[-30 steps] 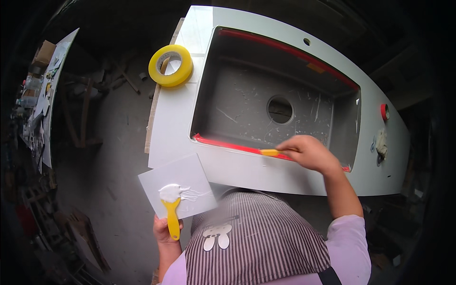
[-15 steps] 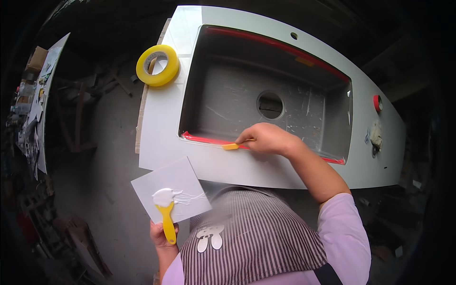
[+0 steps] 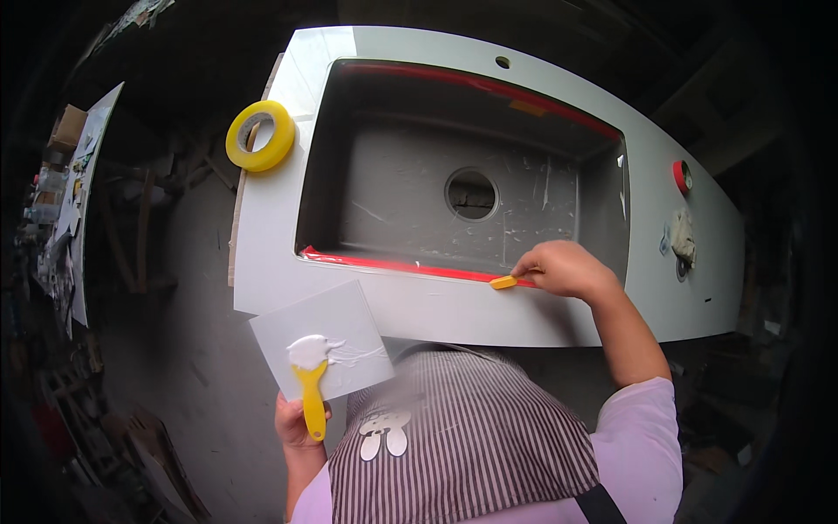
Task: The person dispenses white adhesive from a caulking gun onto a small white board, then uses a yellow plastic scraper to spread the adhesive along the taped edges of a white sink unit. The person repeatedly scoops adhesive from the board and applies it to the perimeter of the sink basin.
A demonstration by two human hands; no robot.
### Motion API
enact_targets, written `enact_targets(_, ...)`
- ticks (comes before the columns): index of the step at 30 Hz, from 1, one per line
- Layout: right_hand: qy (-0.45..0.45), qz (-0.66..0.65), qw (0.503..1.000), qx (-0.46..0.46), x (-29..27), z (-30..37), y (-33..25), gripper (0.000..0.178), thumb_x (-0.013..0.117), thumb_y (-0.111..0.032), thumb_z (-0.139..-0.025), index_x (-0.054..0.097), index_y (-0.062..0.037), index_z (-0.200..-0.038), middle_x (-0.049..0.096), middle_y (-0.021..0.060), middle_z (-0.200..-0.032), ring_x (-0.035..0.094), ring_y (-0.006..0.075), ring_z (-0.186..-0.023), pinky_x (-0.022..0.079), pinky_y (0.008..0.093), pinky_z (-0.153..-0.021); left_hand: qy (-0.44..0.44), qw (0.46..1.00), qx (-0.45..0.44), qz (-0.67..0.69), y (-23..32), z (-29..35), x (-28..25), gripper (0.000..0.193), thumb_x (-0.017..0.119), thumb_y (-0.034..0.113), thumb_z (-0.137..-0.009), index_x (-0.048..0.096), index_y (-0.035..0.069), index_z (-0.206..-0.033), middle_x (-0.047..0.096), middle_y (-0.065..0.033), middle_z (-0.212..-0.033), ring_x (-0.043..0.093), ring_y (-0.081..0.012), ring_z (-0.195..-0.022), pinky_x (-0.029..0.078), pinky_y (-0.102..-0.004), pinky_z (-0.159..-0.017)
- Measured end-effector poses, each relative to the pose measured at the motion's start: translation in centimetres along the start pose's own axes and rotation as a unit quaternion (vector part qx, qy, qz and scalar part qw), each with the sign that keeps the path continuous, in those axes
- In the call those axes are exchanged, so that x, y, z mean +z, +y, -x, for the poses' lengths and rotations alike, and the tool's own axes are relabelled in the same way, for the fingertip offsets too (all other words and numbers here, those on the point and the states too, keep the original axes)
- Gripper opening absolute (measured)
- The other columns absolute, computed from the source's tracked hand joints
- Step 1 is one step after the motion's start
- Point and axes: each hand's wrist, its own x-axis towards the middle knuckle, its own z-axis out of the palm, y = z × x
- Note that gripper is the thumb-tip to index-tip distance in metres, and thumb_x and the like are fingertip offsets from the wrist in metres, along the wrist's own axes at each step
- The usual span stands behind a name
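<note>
A grey sink basin [image 3: 397,183] is set in a white countertop [image 3: 375,301], with red tape [image 3: 375,261] along its near and far edges. My right hand [image 3: 569,267] pinches a small yellow scraper [image 3: 504,282], its blade resting at the taped near rim, right of the middle. Low on the left, my left hand [image 3: 295,421] grips the lower edge of a square white board [image 3: 275,321]. A blob of white paste [image 3: 307,350] is smeared on the board. A yellow spatula [image 3: 312,403] lies with its blade in the paste, its handle reaching over my left hand.
A large yellow tape roll [image 3: 279,140] sits at the countertop's left edge. On the right side are a red tape roll [image 3: 682,176] and a crumpled whitish cloth [image 3: 683,240]. A cluttered bench [image 3: 83,188] stands far left.
My right hand has slid the small scraper rightward along the sink's near edge. The view has shifted a little, and my left hand still holds the board.
</note>
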Motion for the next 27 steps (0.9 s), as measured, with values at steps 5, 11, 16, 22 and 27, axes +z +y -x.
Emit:
enact_targets(5,0.141,-0.129,0.957,-0.22,-1.7,2.1,-6.4,0.022,0.066,-0.011,-0.085,0.073,-0.0108,-0.105,0.071,0.0103,-0.095,0.068,0.0283,-0.082,0.054,0.0371,-0.073,-0.005,1.0,-0.01,-0.015,-3.2,-0.1,2.0,0.051,0.064,0.004,-0.079,0.049,-0.011,-0.125,0.067,-0.0224,-0.098,0.072,-0.0311,-0.078,0.064,-0.0453,-0.062)
enact_targets(11,0.136,-0.026,0.935,-0.325,0.0,3.3,-11.7,0.028,0.064,-0.007,-0.082,0.069,-0.0104,-0.109,0.061,0.0089,-0.074,0.064,0.026,-0.066,0.053,0.0364,-0.059,-0.006,0.997,-0.071,-0.014,-5.2,-0.5,6.0,0.042,0.066,0.003,-0.08,0.057,-0.007,-0.12,0.068,-0.0194,-0.106,0.071,-0.0274,-0.085,0.063,-0.0424,-0.072)
enact_targets(16,0.079,0.011,0.943,-0.324,-0.6,3.1,-12.8,0.028,0.064,-0.008,-0.082,0.069,-0.0075,-0.11,0.061,0.0096,-0.073,0.064,0.0261,-0.065,0.052,0.037,-0.058,0.014,0.995,-0.091,-0.022,-6.2,-0.7,5.1,0.038,0.069,0.002,-0.078,0.062,-0.004,-0.115,0.069,-0.0155,-0.107,0.069,-0.0255,-0.093,0.059,-0.0408,-0.08)
enact_targets(22,0.08,0.042,0.951,-0.297,-0.2,3.2,-12.7,0.026,0.067,-0.008,-0.079,0.071,-0.0094,-0.105,0.061,0.0065,-0.072,0.064,0.0241,-0.065,0.053,0.0353,-0.058,-0.017,0.996,-0.088,-0.023,-6.9,-1.5,5.2,0.035,0.068,0.001,-0.078,0.062,-0.004,-0.113,0.069,-0.0158,-0.107,0.069,-0.0255,-0.091,0.059,-0.0413,-0.08)
enact_targets(27,0.039,0.128,0.95,-0.282,0.3,3.5,-11.3,0.026,0.066,-0.008,-0.08,0.071,-0.0093,-0.105,0.061,0.0071,-0.072,0.063,0.025,-0.063,0.053,0.0358,-0.058,-0.019,0.997,-0.071,-0.021,-8.2,-0.7,5.0,0.034,0.067,0.001,-0.08,0.061,-0.005,-0.113,0.068,-0.0163,-0.106,0.069,-0.0266,-0.089,0.061,-0.0441,-0.077)
